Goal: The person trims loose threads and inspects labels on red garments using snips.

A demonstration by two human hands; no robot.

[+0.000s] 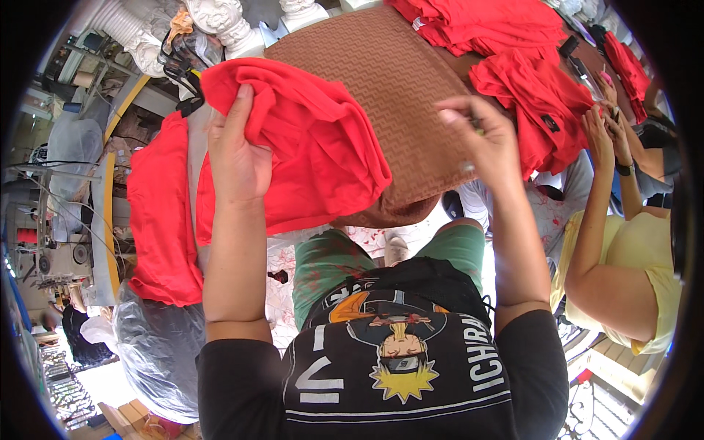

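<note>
My left hand (246, 150) is closed on a red garment (315, 139), its thumb pressed on top of the bunched cloth. The garment hangs partly folded over the near left side of a brown patterned covered surface (367, 66). To the right, my right hand (484, 136) is raised over that surface, apart from the garment. Its fingers are curled, and something small and dark shows between them, too hidden to name. More red cloth (161, 213) lies draped to the left of my left forearm.
Red garments lie in piles (528, 110) at the far right. A person in a yellow top (623, 279) works close on my right, hands near that pile. White ornate balusters (220, 26) stand at the far edge. Sewing machines (66, 253) and clear plastic sheeting (158, 352) are on the left.
</note>
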